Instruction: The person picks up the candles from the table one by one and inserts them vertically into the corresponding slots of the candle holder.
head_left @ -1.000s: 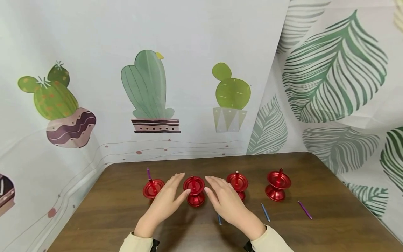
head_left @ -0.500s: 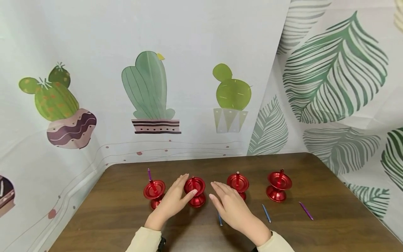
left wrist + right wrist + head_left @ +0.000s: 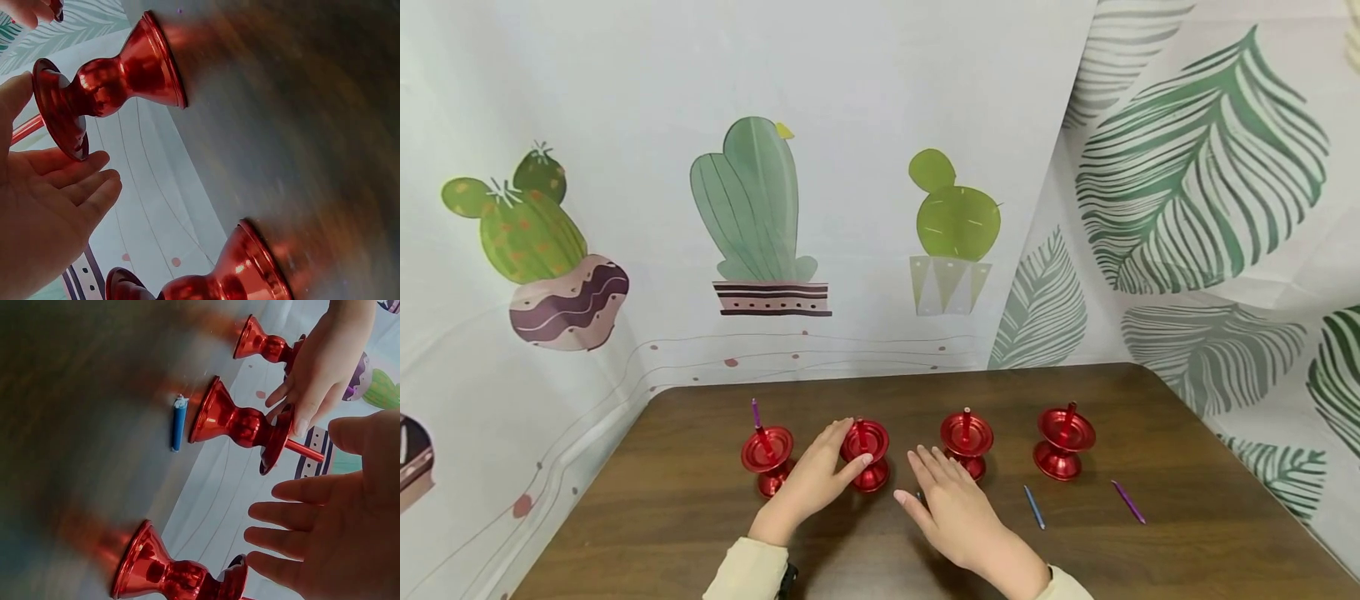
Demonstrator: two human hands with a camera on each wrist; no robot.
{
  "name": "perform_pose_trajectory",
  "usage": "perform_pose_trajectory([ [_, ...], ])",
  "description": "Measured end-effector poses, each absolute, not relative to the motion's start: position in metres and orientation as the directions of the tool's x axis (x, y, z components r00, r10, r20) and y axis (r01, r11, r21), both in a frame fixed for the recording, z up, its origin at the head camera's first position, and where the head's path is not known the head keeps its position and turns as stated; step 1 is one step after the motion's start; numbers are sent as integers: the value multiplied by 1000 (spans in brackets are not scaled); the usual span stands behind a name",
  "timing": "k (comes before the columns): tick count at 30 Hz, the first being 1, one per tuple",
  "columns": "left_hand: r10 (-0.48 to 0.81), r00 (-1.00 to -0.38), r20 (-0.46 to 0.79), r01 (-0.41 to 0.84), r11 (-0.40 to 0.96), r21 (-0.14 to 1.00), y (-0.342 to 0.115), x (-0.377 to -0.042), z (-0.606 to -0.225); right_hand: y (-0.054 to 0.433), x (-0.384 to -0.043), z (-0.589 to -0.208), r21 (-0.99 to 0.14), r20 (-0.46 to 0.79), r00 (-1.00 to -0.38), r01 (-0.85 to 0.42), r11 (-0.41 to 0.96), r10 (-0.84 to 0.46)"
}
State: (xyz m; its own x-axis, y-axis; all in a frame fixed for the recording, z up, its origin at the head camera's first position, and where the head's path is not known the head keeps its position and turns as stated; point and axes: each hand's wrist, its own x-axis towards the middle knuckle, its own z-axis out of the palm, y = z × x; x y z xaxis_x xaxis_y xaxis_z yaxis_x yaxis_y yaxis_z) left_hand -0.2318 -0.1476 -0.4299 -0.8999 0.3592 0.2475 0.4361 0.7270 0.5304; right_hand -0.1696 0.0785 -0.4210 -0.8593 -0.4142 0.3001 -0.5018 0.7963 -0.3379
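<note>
Several red metal candle holders stand in a row, each a dish on a waisted foot with a red upright tube. My left hand [image 3: 812, 482] is at the second candle holder [image 3: 872, 475], thumb and fairly straight fingers spread at the dish rim [image 3: 44, 69]; firm contact cannot be told. My right hand [image 3: 955, 515], fingers extended, hovers in front of the third holder [image 3: 973, 437]. Beneath it lies a short blue candle [image 3: 179, 424], mostly hidden in the head view. The leftmost holder [image 3: 767, 454] carries a thin purple candle [image 3: 756, 412].
The rightmost candle holder [image 3: 1060, 446] stands apart on the brown wooden table [image 3: 647, 517]. A blue candle [image 3: 1034, 507] and a purple candle [image 3: 1128, 502] lie in front of it. A printed cloth [image 3: 865, 167] with cacti and leaves hangs behind the table.
Both hands were held up facing each other around the second holder. My left hand has moved slightly right to its rim; my right hand has moved right and lower, covering the blue candle.
</note>
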Motion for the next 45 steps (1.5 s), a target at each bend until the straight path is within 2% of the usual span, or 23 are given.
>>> perform_pose_trajectory([
  [8,361,-899,247,438,729,526,-148,-234,-430,78,-166,-425,-324,238,-879,-473,820,-413],
  [20,361,-902,239,432,734,523,-147,-235,-430,73,-164,-431,-304,98,-939,-343,889,-329],
  [36,376,-889,263,458,731,505,-148,-235,-432,65,-167,-439,-222,19,-965,-258,940,-260],
  [41,373,-890,263,457,731,507,-148,-233,-432,62,-168,-442,-167,62,-965,-262,951,-255],
  [45,371,-891,262,454,732,508,-148,-233,-432,59,-167,-445,-95,158,-948,-291,952,-274],
])
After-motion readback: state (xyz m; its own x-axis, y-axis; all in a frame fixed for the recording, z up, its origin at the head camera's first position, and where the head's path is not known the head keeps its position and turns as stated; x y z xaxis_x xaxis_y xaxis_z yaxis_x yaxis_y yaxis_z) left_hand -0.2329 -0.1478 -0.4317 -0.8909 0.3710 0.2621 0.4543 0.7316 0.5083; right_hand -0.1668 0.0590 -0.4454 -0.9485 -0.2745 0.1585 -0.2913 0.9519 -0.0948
